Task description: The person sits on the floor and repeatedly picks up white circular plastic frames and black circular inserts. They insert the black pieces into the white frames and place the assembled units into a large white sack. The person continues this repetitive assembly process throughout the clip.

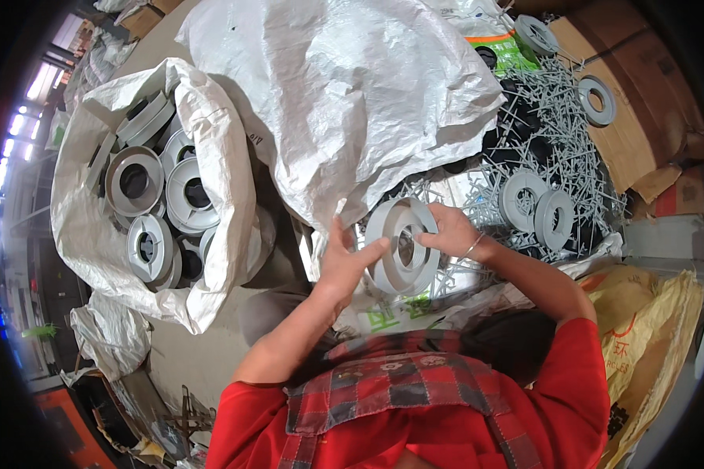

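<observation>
A grey plastic flanged ring (403, 283) with a round hub in its middle is held upright in front of my torso. My right hand (452, 233) grips it from the right, the thumb reaching in at the hub and the other fingers partly hidden. On its left side, my left hand (343, 262) has fingers spread, with the thumb at the ring's rim. Below and beyond lies a heap of grey metal screws or pins (555, 148) mixed with black parts. Two similar grey rings (554, 220) rest on this heap to the right.
An open white woven sack (231, 156) at left holds several grey rings (133, 180). A large white woven sheet (344, 86) covers the far middle. More rings (597, 100) lie near brown cardboard (614, 117) at far right. A yellow sack (641, 328) stands at near right.
</observation>
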{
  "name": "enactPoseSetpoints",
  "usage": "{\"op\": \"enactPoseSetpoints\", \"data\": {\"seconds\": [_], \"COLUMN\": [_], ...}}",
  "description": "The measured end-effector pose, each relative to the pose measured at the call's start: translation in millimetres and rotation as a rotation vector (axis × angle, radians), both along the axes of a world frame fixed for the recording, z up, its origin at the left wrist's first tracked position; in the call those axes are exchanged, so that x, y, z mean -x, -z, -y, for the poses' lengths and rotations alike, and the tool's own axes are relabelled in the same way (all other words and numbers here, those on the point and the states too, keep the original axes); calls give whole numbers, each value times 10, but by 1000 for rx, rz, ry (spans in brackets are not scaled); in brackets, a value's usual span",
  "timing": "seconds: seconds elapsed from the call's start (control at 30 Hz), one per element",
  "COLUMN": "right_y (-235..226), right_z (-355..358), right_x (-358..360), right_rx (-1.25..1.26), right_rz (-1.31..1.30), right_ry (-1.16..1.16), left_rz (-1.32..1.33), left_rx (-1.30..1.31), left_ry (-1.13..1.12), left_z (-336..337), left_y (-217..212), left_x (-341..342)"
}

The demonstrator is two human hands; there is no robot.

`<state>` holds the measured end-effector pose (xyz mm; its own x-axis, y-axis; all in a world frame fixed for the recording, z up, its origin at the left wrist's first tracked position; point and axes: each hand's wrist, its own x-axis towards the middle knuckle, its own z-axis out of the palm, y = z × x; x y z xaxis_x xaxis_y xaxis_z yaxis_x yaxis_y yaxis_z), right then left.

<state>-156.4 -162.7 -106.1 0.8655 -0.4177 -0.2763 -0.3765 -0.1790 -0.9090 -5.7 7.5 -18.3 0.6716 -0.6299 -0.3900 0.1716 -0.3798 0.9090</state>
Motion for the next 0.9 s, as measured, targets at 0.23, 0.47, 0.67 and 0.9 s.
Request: {"op": "enactPoseSetpoints", "data": {"seconds": [0.23,0.47,0.67,0.9], "right_y": [647,1195,1949,790], "right_z": [696,1043,1161,838], "right_x": [41,-767,-970,-475], "right_rx": [-84,221,701,388], "right_rz": [-308,-601,-588,-748], "right_ry": [157,459,235,-4], "left_rz": [-382,-353,-349,-330], "left_rx": [-122,57,43,68], "left_ry": [134,-65,-43,-67], "left_z": [24,53,47,35], "left_y": [-121,-213,-173,-181], "left_x": [-29,-83,-104,-107]}}
